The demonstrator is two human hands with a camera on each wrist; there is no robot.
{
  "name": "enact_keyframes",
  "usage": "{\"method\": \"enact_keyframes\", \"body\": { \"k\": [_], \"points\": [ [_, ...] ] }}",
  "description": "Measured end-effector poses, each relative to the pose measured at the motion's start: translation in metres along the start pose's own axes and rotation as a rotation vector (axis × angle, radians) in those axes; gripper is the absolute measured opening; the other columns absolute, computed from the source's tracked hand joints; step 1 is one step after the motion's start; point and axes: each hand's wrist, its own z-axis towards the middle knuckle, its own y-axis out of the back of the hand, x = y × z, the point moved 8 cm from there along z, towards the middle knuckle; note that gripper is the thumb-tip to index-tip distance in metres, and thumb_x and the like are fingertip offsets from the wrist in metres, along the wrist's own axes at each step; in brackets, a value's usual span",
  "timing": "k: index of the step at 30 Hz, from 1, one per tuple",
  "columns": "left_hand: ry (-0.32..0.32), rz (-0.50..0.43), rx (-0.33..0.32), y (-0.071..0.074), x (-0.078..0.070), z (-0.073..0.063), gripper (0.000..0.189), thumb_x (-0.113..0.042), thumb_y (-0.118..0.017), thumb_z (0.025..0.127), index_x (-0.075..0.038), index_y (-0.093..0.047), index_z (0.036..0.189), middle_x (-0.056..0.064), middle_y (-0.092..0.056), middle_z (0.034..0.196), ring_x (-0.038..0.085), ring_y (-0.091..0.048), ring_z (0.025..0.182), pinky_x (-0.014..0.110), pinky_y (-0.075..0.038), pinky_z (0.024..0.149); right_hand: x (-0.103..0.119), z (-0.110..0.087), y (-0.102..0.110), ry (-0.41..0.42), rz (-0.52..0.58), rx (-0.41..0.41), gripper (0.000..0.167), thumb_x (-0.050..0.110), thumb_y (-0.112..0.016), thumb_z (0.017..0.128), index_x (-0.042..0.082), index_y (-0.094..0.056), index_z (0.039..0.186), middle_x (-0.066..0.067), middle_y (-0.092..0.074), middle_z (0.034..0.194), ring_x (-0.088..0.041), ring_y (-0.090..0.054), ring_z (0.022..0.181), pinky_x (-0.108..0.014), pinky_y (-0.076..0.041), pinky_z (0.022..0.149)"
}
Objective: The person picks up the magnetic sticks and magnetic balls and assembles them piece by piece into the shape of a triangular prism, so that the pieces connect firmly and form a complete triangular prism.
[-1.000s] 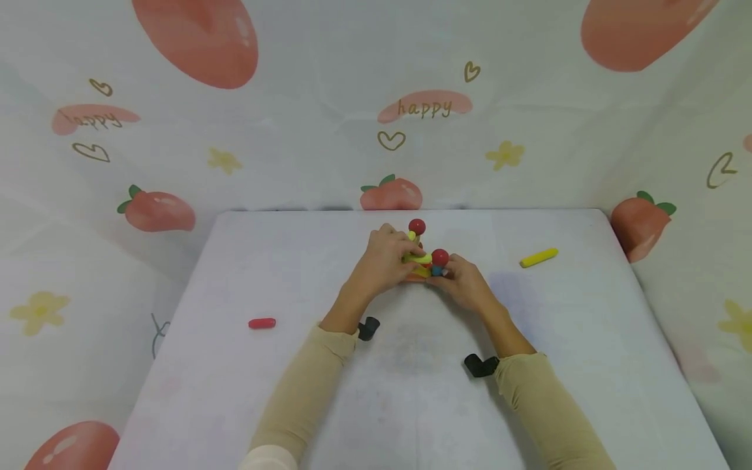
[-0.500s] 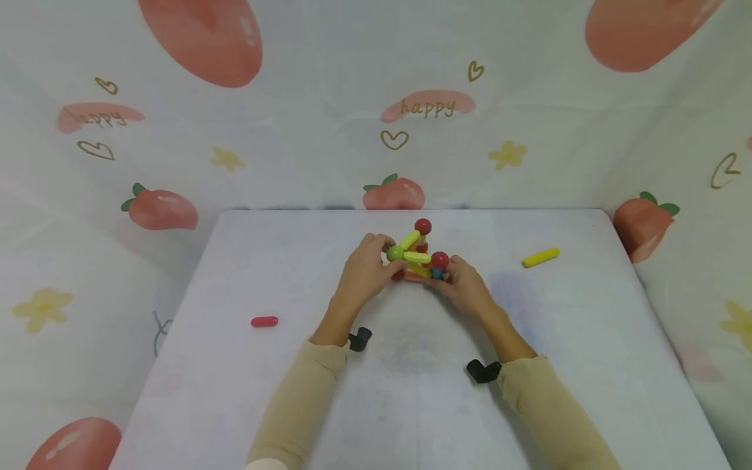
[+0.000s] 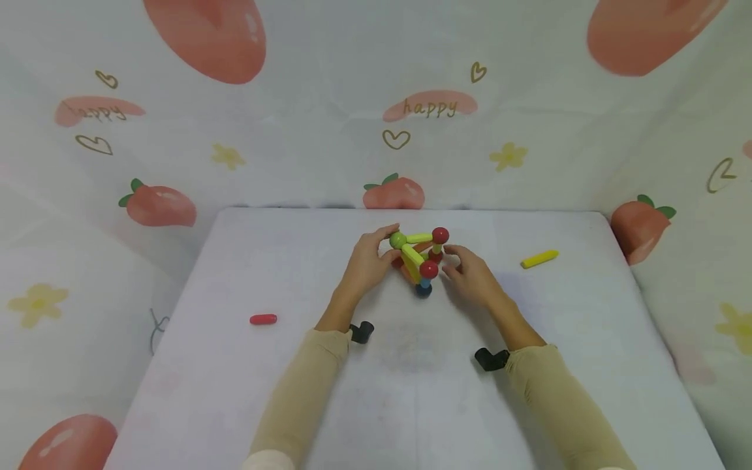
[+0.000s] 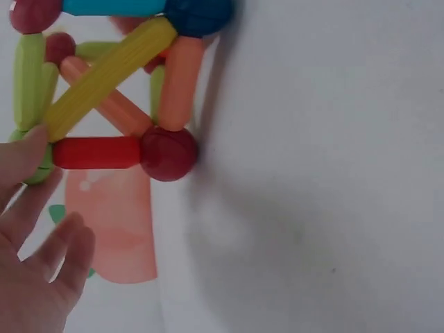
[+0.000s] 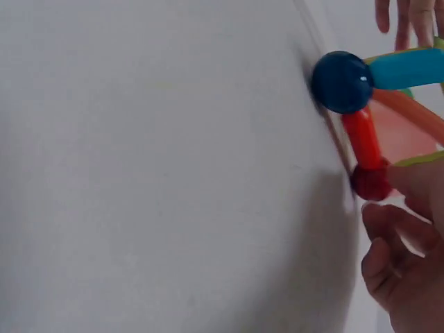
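Observation:
A ball-and-stick building toy (image 3: 414,256) stands near the back of the table, built of coloured rods and balls. My left hand (image 3: 367,264) pinches its green corner, with the upper green ball (image 3: 397,241) beside the fingertips. In the left wrist view a yellow rod (image 4: 111,80) runs diagonally across one side, above a red rod (image 4: 97,152). A dark blue ball (image 5: 341,82) forms the lower front corner. My right hand (image 3: 476,281) is at the toy's right, thumb and fingers apart, close to a lower red ball (image 5: 371,182); whether they touch cannot be told.
A loose red rod (image 3: 263,319) lies on the left of the white table (image 3: 411,405). One loose yellow rod (image 3: 539,259) lies at the back right. Behind the table's back edge hangs a fruit-patterned cloth (image 3: 294,150).
My left hand moved from over the toy to its left green corner. The toy has turned, bringing the dark blue corner to the front. My right hand has loosened and shifted slightly right.

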Motion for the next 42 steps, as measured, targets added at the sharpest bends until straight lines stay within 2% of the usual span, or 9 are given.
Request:
{"method": "enact_keyframes", "body": {
  "k": [4, 8, 11, 13, 16, 20, 26, 34, 42],
  "points": [
    [0.1, 0.088, -0.016, -0.001, 0.006, -0.008, 0.064, -0.023, -0.069, 0.098, -0.018, -0.042, 0.156, 0.003, -0.058, 0.148, 0.027, -0.049, 0.142, 0.046, -0.04, 0.119, 0.0, 0.012, -0.008, 0.057, -0.01, 0.007, 0.051, 0.018, -0.06, 0.102, 0.007, -0.045, 0.15, -0.02, -0.057, 0.142, -0.029, -0.06, 0.096, -0.044, -0.051, 0.087],
    [0.219, 0.202, 0.106, -0.012, 0.011, -0.029, 0.062, -0.028, -0.072, 0.095, -0.008, -0.05, 0.149, 0.009, -0.064, 0.138, 0.031, -0.055, 0.134, 0.047, -0.046, 0.113, -0.001, 0.012, -0.009, 0.092, -0.012, -0.045, 0.033, 0.014, -0.066, 0.099, 0.006, -0.06, 0.131, -0.018, -0.063, 0.131, -0.03, -0.059, 0.104, -0.044, -0.049, 0.089],
    [0.215, 0.181, 0.21, -0.025, 0.012, -0.041, 0.064, -0.029, -0.078, 0.09, -0.01, -0.055, 0.147, 0.008, -0.064, 0.141, 0.031, -0.053, 0.138, 0.048, -0.044, 0.114, 0.003, 0.01, -0.008, 0.115, 0.004, -0.081, 0.024, 0.013, -0.07, 0.096, 0.007, -0.066, 0.119, -0.016, -0.067, 0.122, -0.032, -0.061, 0.108, -0.047, -0.05, 0.093],
    [0.189, 0.138, 0.227, -0.031, 0.013, -0.044, 0.07, -0.028, -0.081, 0.087, -0.012, -0.053, 0.148, 0.007, -0.062, 0.145, 0.029, -0.053, 0.14, 0.047, -0.044, 0.115, 0.006, 0.009, -0.009, 0.121, 0.006, -0.091, 0.023, 0.014, -0.072, 0.095, 0.006, -0.068, 0.116, -0.016, -0.069, 0.117, -0.032, -0.062, 0.109, -0.049, -0.05, 0.095],
    [0.14, 0.127, 0.178, -0.033, 0.013, -0.043, 0.073, -0.026, -0.084, 0.084, -0.011, -0.053, 0.148, 0.009, -0.062, 0.145, 0.028, -0.055, 0.137, 0.046, -0.046, 0.113, 0.008, 0.005, -0.01, 0.089, -0.01, -0.1, 0.024, 0.021, -0.074, 0.093, 0.008, -0.07, 0.113, -0.014, -0.072, 0.11, -0.031, -0.065, 0.106, -0.05, -0.051, 0.096],
    [0.16, 0.169, 0.066, -0.029, 0.021, -0.04, 0.058, -0.027, -0.083, 0.084, -0.01, -0.065, 0.136, 0.006, -0.072, 0.128, 0.026, -0.063, 0.12, 0.043, -0.053, 0.098, 0.01, -0.003, -0.013, 0.045, -0.083, -0.086, 0.029, 0.031, -0.076, 0.091, 0.01, -0.069, 0.11, -0.011, -0.073, 0.106, -0.028, -0.066, 0.1, -0.048, -0.053, 0.09],
    [0.199, 0.16, 0.013, -0.027, 0.029, -0.037, 0.031, -0.03, -0.082, 0.087, -0.014, -0.076, 0.112, -0.002, -0.077, 0.104, 0.02, -0.063, 0.103, 0.038, -0.052, 0.086, 0.004, -0.018, 0.008, 0.031, -0.295, -0.114, 0.051, 0.037, -0.07, 0.096, 0.004, -0.059, 0.132, -0.02, -0.062, 0.127, -0.039, -0.054, 0.119, -0.055, -0.046, 0.102],
    [0.183, 0.224, -0.004, -0.027, 0.025, -0.036, 0.026, -0.032, -0.082, 0.086, -0.016, -0.079, 0.107, -0.004, -0.078, 0.099, 0.021, -0.061, 0.099, 0.037, -0.05, 0.081, -0.039, -0.031, 0.064, -0.074, -0.479, -0.11, 0.078, 0.048, -0.061, 0.099, -0.002, -0.034, 0.152, -0.036, -0.026, 0.157, -0.059, -0.019, 0.145, -0.075, -0.019, 0.112],
    [0.195, 0.286, -0.039, -0.027, 0.02, -0.042, 0.024, -0.032, -0.081, 0.087, -0.017, -0.08, 0.106, -0.004, -0.078, 0.098, 0.018, -0.059, 0.091, 0.032, -0.048, 0.071, -0.096, -0.04, 0.1, -0.126, -0.507, -0.042, 0.085, 0.055, -0.052, 0.101, -0.003, -0.024, 0.157, -0.037, -0.015, 0.161, -0.063, -0.009, 0.146, -0.08, -0.011, 0.111]
  ]
}}
